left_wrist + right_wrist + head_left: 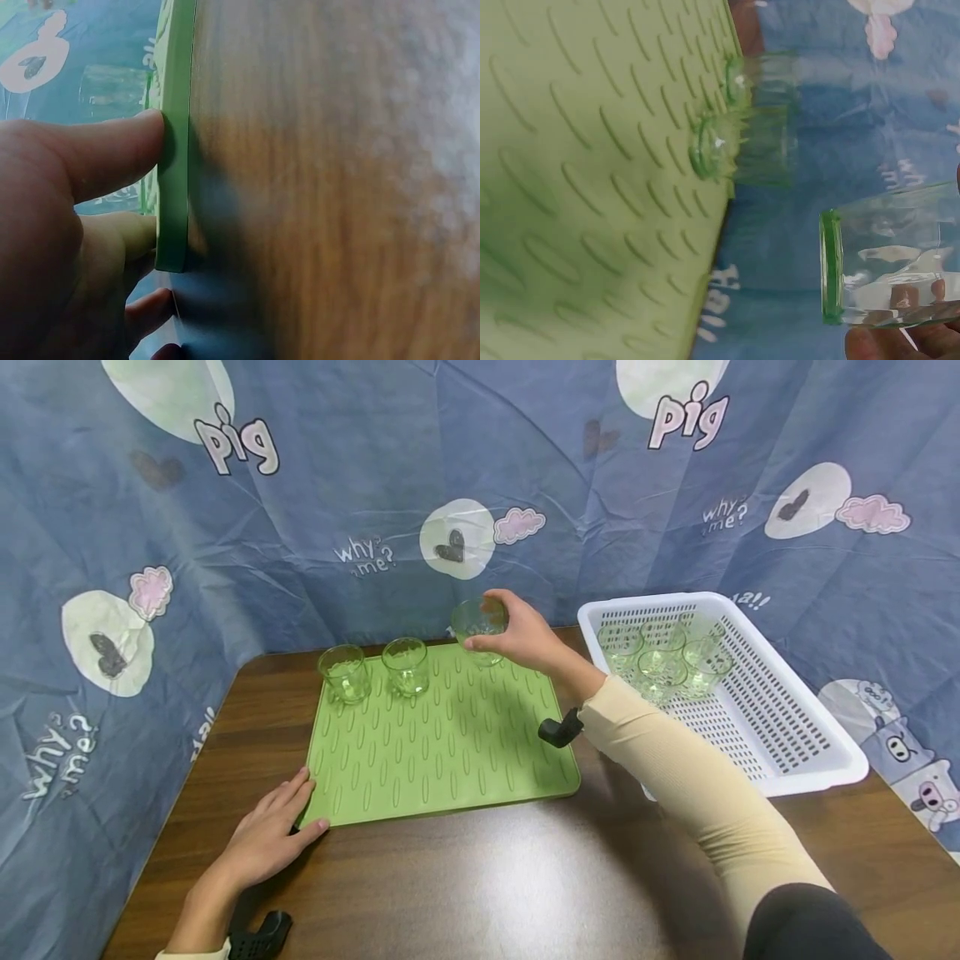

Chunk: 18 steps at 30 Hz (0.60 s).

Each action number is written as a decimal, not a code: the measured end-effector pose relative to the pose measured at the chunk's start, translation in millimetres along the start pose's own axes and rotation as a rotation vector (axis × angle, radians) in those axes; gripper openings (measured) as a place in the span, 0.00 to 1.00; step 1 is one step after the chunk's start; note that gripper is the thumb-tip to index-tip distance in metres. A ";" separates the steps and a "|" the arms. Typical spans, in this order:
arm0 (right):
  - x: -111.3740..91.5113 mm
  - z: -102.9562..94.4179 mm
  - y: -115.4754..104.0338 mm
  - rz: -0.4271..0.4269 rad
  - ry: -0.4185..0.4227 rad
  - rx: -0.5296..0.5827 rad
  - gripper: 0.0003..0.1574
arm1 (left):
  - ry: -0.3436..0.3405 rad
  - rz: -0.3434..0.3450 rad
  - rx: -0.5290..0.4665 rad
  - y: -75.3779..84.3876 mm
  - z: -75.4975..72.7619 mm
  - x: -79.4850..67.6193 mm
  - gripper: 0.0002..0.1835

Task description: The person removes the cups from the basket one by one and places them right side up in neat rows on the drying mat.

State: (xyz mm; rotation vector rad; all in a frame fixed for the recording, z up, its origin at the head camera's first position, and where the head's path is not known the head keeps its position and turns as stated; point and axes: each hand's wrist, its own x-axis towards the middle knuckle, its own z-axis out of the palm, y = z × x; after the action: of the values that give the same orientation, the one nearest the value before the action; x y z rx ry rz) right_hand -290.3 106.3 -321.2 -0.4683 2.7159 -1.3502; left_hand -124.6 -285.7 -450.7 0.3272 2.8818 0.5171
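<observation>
My right hand point(522, 631) grips a clear green-tinted glass point(472, 620) by its sides, above the far part of the ribbed green mat point(450, 752). In the right wrist view that glass point(889, 262) hangs apart from the mat, its thick green base towards it. Two similar glasses stand upright along the mat's back edge, a left glass point(346, 675) and a second glass point(406, 668) beside it. My left hand point(262, 839) rests at the near left corner of the mat, fingers extended. Its thumb point(120, 154) touches the mat's edge in the left wrist view.
A white perforated plastic basket point(806, 710) sits on the right of the brown wooden table point(465, 885), with several green-tinted glasses point(663, 672) grouped at its far left. A blue printed cloth point(315, 468) hangs behind the table.
</observation>
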 end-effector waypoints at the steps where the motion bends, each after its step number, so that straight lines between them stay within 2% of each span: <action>1: 2.2 2.8 2.3 0.014 -0.003 0.020 0.55 | 0.000 0.000 0.000 0.0 0.2 -0.3 0.44; 6: 12.2 15.5 12.7 0.091 0.024 0.121 0.55 | 0.003 0.003 0.005 0.4 0.7 -1.0 0.44; 13: 24.2 36.9 21.9 0.149 0.066 0.100 0.57 | 0.008 0.002 0.006 -0.3 -0.4 -1.0 0.43; 18: 27.8 48.9 27.9 0.182 0.091 0.145 0.57 | 0.004 -0.002 0.000 0.0 0.1 -1.4 0.43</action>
State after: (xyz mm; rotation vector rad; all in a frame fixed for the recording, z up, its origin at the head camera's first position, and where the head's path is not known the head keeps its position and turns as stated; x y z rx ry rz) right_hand -313.6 76.3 -371.1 -0.1482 2.6281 -1.5369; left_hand -123.2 -286.0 -450.6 0.3241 2.8861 0.5180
